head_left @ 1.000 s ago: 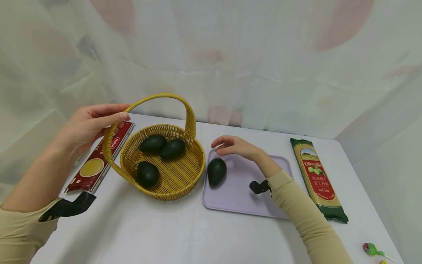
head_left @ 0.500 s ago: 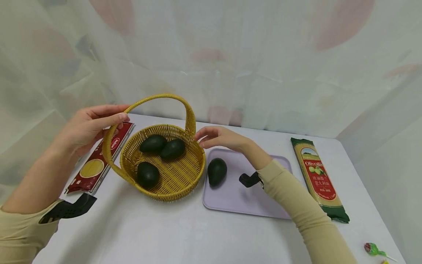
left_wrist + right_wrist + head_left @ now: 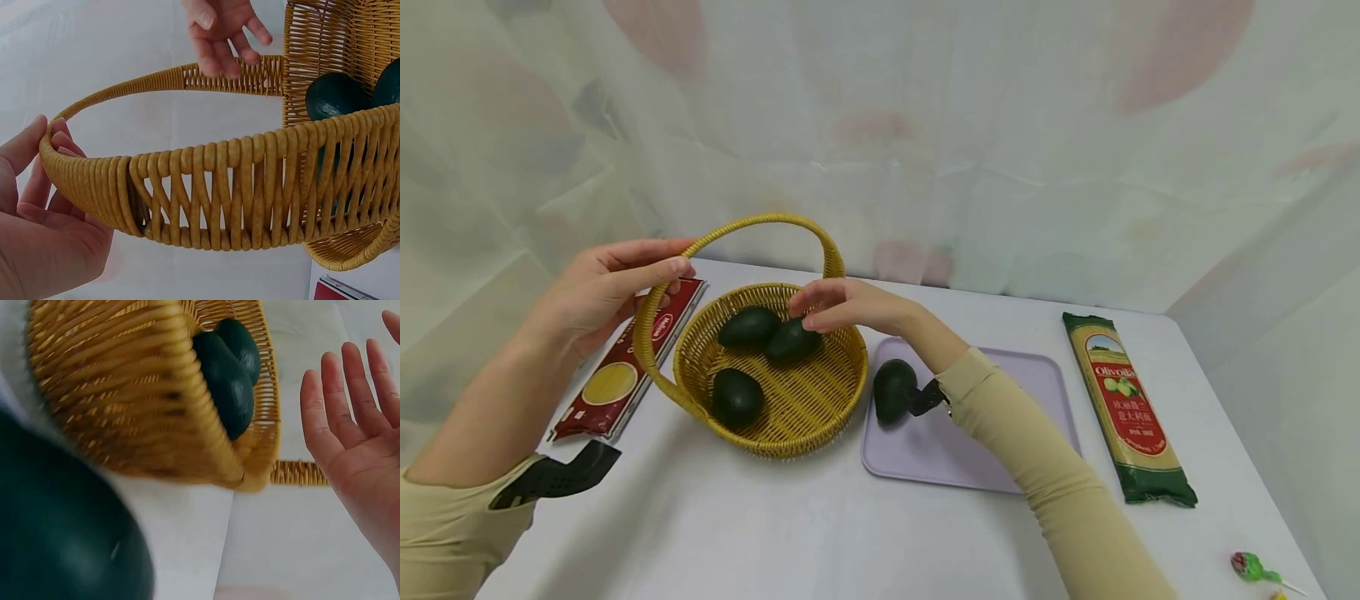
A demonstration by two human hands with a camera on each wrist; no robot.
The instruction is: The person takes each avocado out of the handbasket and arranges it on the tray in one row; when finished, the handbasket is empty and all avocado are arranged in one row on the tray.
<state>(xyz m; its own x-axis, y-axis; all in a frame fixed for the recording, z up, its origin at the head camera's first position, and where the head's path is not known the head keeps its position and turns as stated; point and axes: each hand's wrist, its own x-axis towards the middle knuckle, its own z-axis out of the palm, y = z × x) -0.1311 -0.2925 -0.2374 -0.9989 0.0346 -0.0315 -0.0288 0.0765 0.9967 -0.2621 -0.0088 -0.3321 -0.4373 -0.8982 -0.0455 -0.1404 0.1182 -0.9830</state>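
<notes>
A yellow wicker basket (image 3: pixel 805 404) stands at the left of the table with three avocados inside. My left hand (image 3: pixel 602 283) holds its arched handle (image 3: pixel 206 194), thumb on one side and fingers behind. Over the basket's right part hovers my right hand (image 3: pixel 857 307), its fingertips overlapping the nearest avocado (image 3: pixel 792 343) in the head view. The right wrist view shows that hand (image 3: pixel 362 431) with fingers spread and nothing in the palm. Another avocado (image 3: pixel 892 387) lies on the lilac tray (image 3: pixel 940 454), partly behind the right wrist's black camera mount.
A red pasta packet (image 3: pixel 617 375) lies left of the basket, under the left hand. Right of the tray is a green and tan pasta packet (image 3: pixel 1127 408). A lollipop (image 3: pixel 1251 568) lies at the front right corner. A pale curtain (image 3: pixel 970 150) hangs behind the table.
My right hand has moved left from above the tray's avocado to over the basket. The left hand and basket have stayed in place.
</notes>
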